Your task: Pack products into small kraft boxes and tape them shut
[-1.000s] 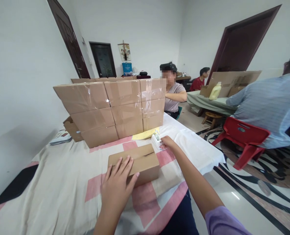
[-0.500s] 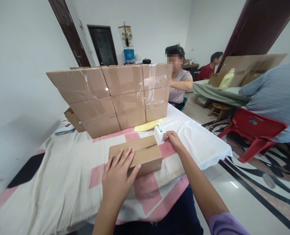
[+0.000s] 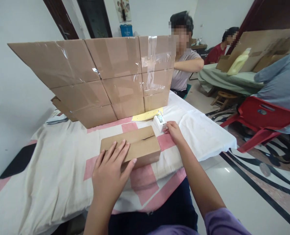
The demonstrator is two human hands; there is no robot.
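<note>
A closed brown cardboard box point(image 3: 142, 145) lies on the cloth in front of me, with a narrow dark gap along part of its top seam. My left hand point(image 3: 112, 163) rests on the box's left part, open, fingers spread flat over the top and thumb along the near side. Just beyond the box's right end stands a small white tape dispenser point(image 3: 159, 123) with a roll in it. My right hand point(image 3: 173, 130) is at the dispenser's near end, finger and thumb pinched on what looks like the tape's end; the fingers hide most of it.
A taped cardboard partition point(image 3: 122, 78) rises across the table behind the box. A yellow strip point(image 3: 147, 115) lies at its foot. Beyond sits another person point(image 3: 184, 68). A red chair point(image 3: 264, 120) stands at the right, and a black flat thing point(image 3: 19, 160) lies at the left.
The camera view has tilted down and come closer, so the partition looks larger. Both hands keep their places, the left on the box and the right at the dispenser.
</note>
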